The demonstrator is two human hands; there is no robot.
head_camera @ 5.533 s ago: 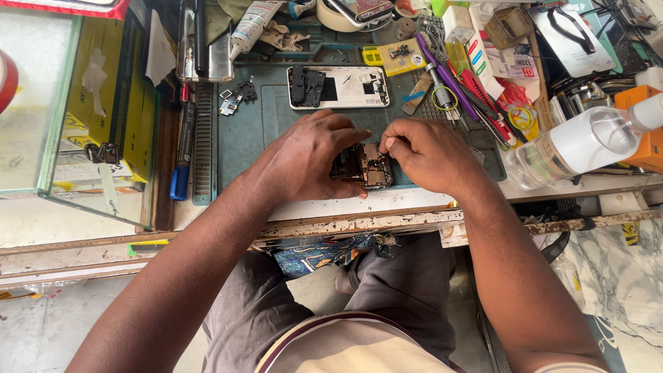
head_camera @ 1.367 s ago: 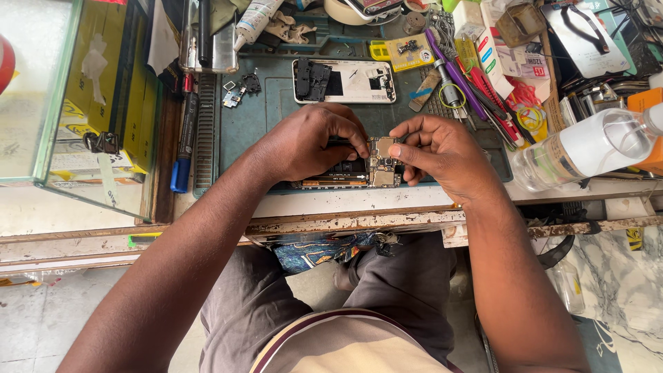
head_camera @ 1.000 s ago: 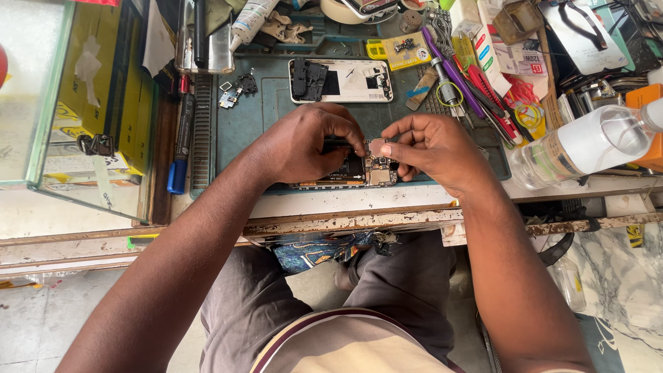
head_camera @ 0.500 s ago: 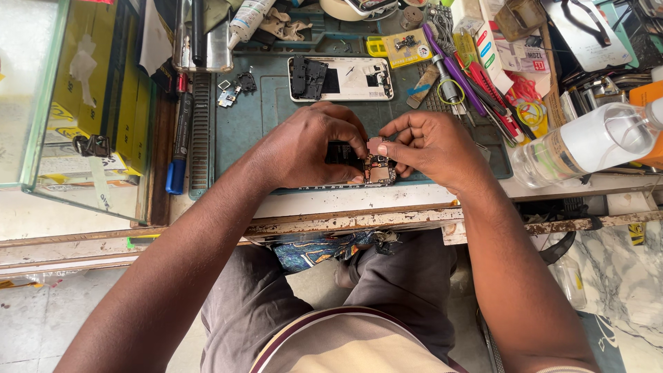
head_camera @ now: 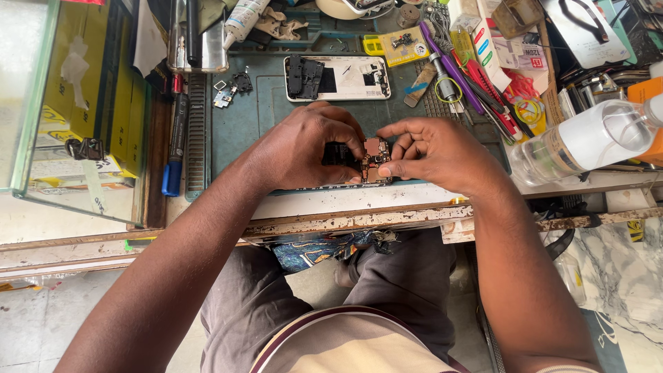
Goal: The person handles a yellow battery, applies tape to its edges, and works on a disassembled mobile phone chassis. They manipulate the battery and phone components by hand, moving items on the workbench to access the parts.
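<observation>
Pinching from both sides, the left hand [head_camera: 304,148] and right hand [head_camera: 442,153] meet at frame centre on a small circuit board [head_camera: 375,160], fingertips closed on its edges; its long axis runs top-to-bottom above the green mat [head_camera: 255,121].

The circuit board [head_camera: 375,159] lies on the work mat [head_camera: 255,124], between both hands. Behind it lies the opened phone [head_camera: 337,78]; right of it, the plastic bottle [head_camera: 587,141].

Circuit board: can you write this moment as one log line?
left hand: grips circuit board | right hand: pinches it | open phone shell: behind
</observation>
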